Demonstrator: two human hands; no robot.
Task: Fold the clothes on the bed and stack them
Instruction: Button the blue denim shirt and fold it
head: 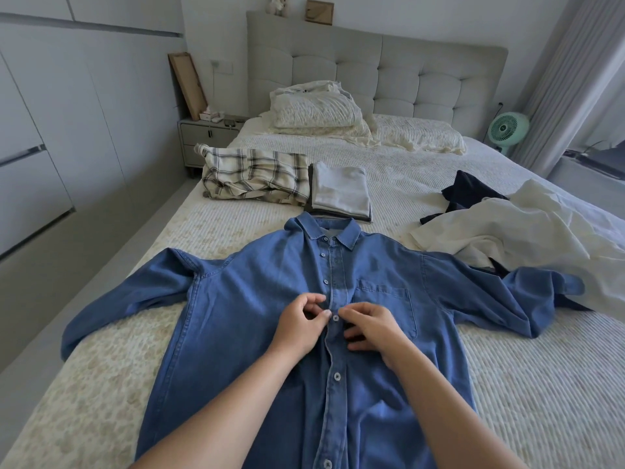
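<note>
No writing was readable. The blue denim button-front shirt [270, 316] lay spread face-up on the bed [541, 384]. Left hand [299, 324] and right hand [370, 328] pinched its placket. At twelve o'clock sat a folded grey stack [340, 191]; at two, crumpled white cloth [514, 231].

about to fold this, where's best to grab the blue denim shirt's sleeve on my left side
Pinch the cuff end of the left sleeve of the blue denim button-up shirt, coming from the bed's left edge. The sleeve lies spread flat and outward there, with its end free near the edge, so it should swing across the shirt's body.
</note>
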